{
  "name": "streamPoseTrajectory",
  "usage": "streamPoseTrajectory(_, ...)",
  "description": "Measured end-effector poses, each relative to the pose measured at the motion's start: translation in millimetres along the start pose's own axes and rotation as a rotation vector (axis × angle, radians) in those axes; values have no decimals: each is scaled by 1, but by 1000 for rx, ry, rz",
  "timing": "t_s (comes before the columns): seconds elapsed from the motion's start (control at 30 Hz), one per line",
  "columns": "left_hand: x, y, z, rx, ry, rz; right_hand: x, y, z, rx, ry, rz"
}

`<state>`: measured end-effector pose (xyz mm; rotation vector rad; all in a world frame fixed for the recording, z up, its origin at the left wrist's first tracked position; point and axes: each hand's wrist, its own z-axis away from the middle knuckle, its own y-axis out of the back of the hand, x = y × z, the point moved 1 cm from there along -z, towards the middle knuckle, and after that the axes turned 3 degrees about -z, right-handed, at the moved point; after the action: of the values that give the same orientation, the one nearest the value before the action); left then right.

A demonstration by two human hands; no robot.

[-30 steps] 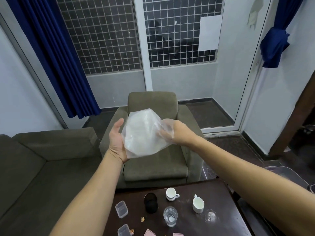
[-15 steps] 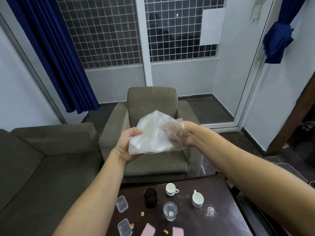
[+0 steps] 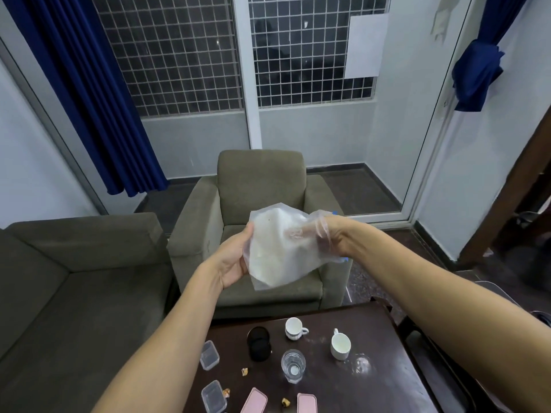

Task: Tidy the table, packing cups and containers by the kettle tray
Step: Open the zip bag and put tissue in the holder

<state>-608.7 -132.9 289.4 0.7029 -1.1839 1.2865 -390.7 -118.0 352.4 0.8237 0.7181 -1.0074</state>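
Thin translucent plastic bag [image 3: 277, 248], glossy dark wood table [image 3: 372, 383], matt cloth armchair [image 3: 259, 180].

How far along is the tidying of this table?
Barely begun. Nothing looks packed: two white cups, a glass, clear containers and pink lids lie scattered on the table. Left hand and right hand hold a clear plastic bag. No kettle tray is in view.

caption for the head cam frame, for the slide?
Both hands, left hand and right hand, hold a clear plastic bag above the table of cups and containers.
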Motion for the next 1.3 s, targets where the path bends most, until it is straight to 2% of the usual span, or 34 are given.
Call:
streamPoseTrajectory(0.07, -8, 2, -6, 32, -29, 32, 2, 7, 2, 47, 79, -72)
streamPoseTrajectory(0.13, -18, 4, -12, 48, -50, 83, 9, 16, 1, -13, 188, -208)
streamPoseTrajectory(0.23, -30, -2, -22, 48, -82, 117, 21, 24, -1, -90, 207, -274)
streamPoseTrajectory(0.37, -36, -25, -34, 115, -106, 96, 29, 30, -2, -39, 185, -63)
streamPoseTrajectory(0.5, -48, -38, -47, 204, -91, 83, 23, 56, 6, 149, 247, 229)
streamPoseTrajectory(0.63, -67, -46, -61, 272, -59, 97, 20, 99, 16, 228, 263, 280)
streamPoseTrajectory(0.77, -93, -60, -77, 301, -35, 120, 18, 145, 29, 272, 222, 455)
streamPoseTrajectory(0.97, -155, -90, -105, 322, 56, 124, 29, 199, 32, 357, 149, 431)
streamPoseTrajectory(1.1, -217, -111, -121, 278, 156, 151, 52, 197, 6, 214, 128, 300)
streamPoseTrajectory(1.3, -331, -142, -123, 243, 356, 167, 138, 166, -59, -31, -27, -38)
